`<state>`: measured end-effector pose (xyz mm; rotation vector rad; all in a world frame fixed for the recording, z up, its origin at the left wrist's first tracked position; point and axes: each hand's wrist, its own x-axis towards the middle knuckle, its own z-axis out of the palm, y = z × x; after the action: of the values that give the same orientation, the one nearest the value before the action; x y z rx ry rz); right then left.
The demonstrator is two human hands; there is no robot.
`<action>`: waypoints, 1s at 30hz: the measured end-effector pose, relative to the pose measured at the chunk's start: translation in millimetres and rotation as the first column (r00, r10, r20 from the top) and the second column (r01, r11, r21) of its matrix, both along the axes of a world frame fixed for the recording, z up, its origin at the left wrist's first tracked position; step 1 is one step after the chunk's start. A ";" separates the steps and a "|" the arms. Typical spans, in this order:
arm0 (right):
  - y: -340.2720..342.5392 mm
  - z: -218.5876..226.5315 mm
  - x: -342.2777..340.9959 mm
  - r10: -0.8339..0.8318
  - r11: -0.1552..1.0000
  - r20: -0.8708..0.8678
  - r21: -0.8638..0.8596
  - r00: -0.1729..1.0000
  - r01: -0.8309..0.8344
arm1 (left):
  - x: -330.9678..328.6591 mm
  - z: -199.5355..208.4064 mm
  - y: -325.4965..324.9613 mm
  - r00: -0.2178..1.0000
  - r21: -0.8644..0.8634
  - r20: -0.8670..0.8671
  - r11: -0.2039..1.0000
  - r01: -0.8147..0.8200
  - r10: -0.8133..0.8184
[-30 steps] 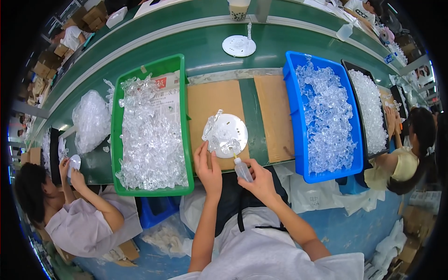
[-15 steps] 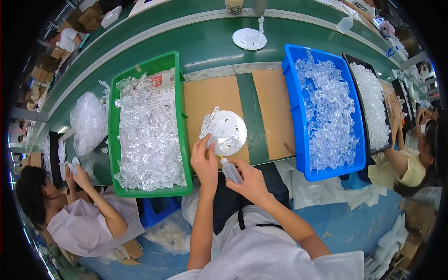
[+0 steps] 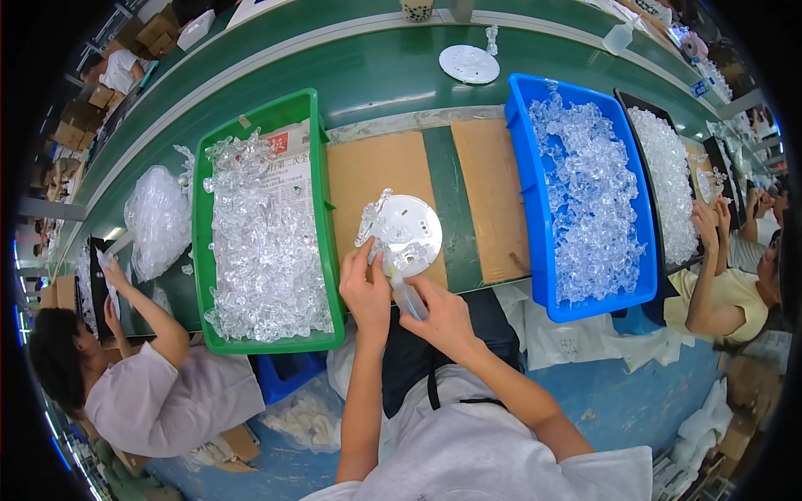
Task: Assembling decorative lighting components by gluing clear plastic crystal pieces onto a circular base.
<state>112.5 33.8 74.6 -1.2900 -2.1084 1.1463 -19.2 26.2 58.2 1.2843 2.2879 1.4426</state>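
My left hand (image 3: 365, 284) is closed with thumb and fingers pinching a small clear plastic piece (image 3: 378, 248) at the near left edge of a white round disc (image 3: 424, 222). More clear plastic parts (image 3: 375, 210) stand along the disc's left side and near edge. In my right hand (image 3: 444, 319) is a translucent squeeze bottle (image 3: 408, 298), tilted with its nozzle up and left toward the left fingertips. Whether the nozzle touches the piece is hard to see.
A green bin (image 3: 332, 275) and a blue bin (image 3: 545, 275) of clear parts flank cardboard sheets (image 3: 380, 163). Another white disc (image 3: 469, 64) lies on the green belt (image 3: 368, 75) beyond. Co-workers sit at left (image 3: 167, 392) and right (image 3: 718, 309).
The squeeze bottle has moved slightly up, its nozzle closer to the left fingertips. The far disc has shifted right along the belt. Both co-workers' hands have moved.
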 end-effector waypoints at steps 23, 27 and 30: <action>68.0 19.3 40.9 -0.321 0.874 0.025 0.393 0.947 0.286 | 20.9 -49.8 -57.0 0.974 0.000 -0.224 1.000 -0.017 0.017; 101.4 97.9 -22.6 0.341 0.614 0.283 0.655 0.896 -0.440 | 15.9 -64.1 -58.7 0.964 0.017 -0.264 0.999 0.045 -0.039; 146.1 76.7 -64.4 0.579 0.357 0.465 0.594 0.670 -0.721 | 13.3 -76.6 -58.5 0.941 0.064 -0.334 0.995 0.081 -0.055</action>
<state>48.1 179.9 151.3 -0.0908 -2.8765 0.2089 -5.8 -32.2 -18.5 1.7306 2.3754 1.3941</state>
